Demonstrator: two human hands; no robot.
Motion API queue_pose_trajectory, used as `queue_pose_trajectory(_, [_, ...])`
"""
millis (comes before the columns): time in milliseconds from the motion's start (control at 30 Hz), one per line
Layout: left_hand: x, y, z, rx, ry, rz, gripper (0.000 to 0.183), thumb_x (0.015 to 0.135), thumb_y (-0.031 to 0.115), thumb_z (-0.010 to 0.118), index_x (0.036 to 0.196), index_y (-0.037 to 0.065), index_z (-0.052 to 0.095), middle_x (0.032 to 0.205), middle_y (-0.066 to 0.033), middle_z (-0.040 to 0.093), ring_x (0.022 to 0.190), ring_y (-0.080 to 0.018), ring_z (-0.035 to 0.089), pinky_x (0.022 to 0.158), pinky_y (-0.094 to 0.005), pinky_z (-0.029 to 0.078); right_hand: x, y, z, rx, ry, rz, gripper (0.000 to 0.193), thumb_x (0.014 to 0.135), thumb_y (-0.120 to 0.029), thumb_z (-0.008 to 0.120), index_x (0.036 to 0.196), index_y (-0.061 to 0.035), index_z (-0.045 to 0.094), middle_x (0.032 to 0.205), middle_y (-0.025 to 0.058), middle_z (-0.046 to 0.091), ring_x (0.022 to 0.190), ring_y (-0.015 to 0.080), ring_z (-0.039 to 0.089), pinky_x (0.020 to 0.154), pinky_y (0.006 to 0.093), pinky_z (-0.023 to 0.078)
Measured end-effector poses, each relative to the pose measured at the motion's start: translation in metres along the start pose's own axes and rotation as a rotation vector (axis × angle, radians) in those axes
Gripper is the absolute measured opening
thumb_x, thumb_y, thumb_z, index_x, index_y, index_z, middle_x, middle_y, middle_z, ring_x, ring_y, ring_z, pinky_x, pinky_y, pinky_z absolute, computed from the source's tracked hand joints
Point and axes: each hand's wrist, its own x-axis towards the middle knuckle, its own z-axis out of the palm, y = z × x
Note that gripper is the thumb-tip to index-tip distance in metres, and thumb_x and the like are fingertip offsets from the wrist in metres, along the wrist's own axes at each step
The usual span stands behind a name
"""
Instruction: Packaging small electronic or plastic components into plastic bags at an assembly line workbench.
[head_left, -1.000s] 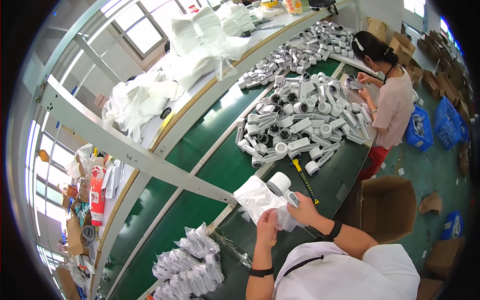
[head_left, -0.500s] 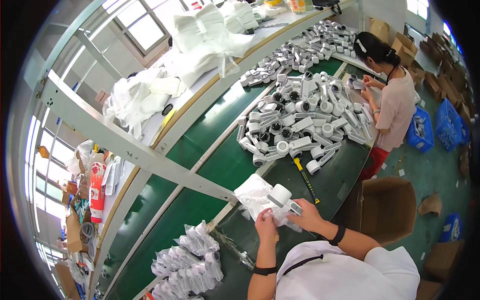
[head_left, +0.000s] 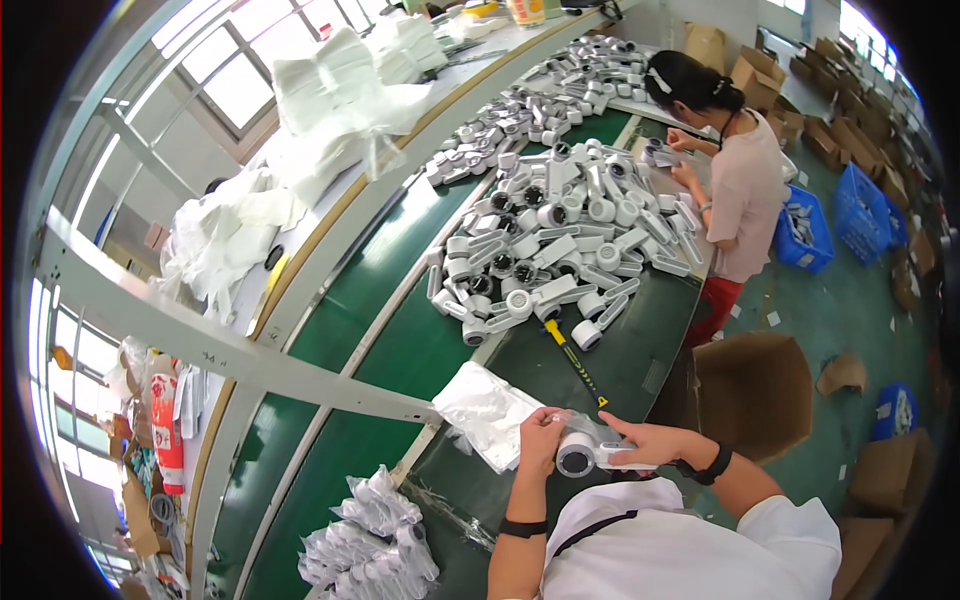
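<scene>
My right hand (head_left: 650,442) grips the handle of a white-and-grey handheld device (head_left: 576,456) with a round head and a dark ring on its face. Closed on the edge of a clear plastic bag (head_left: 580,420), my left hand (head_left: 540,437) is just left of the device's head. The bag lies against the head; how far it covers the device I cannot tell. Beyond my left hand lies a stack of flat plastic bags (head_left: 480,408). Several bagged devices (head_left: 370,540) lie in rows at the lower left. A large pile of bare devices (head_left: 560,240) is ahead.
A yellow-and-black tool (head_left: 574,362) lies on the green bench (head_left: 640,340). A white metal frame bar (head_left: 270,365) crosses at left. At right stands an open cardboard box (head_left: 755,395). A co-worker (head_left: 745,180) handles a device at the far right, near blue crates (head_left: 803,230).
Both hands have drawn nearer my body, away from the bag stack, with the bag and device. The device has turned so its ringed face shows. The view has shifted too.
</scene>
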Motion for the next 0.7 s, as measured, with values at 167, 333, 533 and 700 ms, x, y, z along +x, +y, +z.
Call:
queue_pose_trajectory(167, [0.0,0.005,-0.004,0.101,-0.112,-0.104,0.01,0.083,0.004,0.064,0.091,-0.002,0.063,0.077,-0.0047,0.064,0.062,-0.0088,0.058,0.057,-0.0238,0.052,0.009,0.021,-0.008,0.125,0.087,-0.006,0.066,0.091,-0.029,0.054,0.148,-0.0248,0.02,0.081,0.0067,0.059,0.054,0.0117,0.054,0.053,0.0256,0.048])
queue_pose_trajectory(333, [-0.01,0.006,-0.007,0.125,-0.132,0.028,0.012,0.086,0.01,0.063,0.092,0.0,0.063,0.074,-0.0012,0.062,0.061,-0.0066,0.056,0.059,-0.022,0.05,0.02,0.026,0.001,0.323,0.317,-0.045,0.06,0.093,-0.025,0.054,0.146,-0.0228,0.026,0.078,0.0042,0.058,0.052,0.0103,0.054,0.048,0.024,0.048])
queue_pose_trajectory(533, [-0.024,-0.007,0.01,0.433,0.032,0.397,0.012,0.087,0.01,0.062,0.092,-0.001,0.061,0.077,-0.0051,0.063,0.066,-0.0114,0.058,0.064,-0.0258,0.047,0.037,0.007,0.019,0.189,0.539,-0.012,0.062,0.092,-0.02,0.055,0.147,-0.0214,0.025,0.08,0.0067,0.059,0.052,0.0125,0.054,0.044,0.0279,0.046])
queue_pose_trajectory(700, [-0.044,0.004,0.027,0.673,-0.218,0.839,0.005,0.083,0.003,0.059,0.087,0.001,0.059,0.083,-0.0157,0.059,0.079,-0.034,0.056,0.071,-0.0378,0.046,0.074,0.03,0.024,0.28,0.652,-0.179,0.066,0.088,-0.021,0.056,0.145,-0.009,0.025,0.085,0.0098,0.063,0.062,0.0132,0.06,0.055,0.0292,0.05])
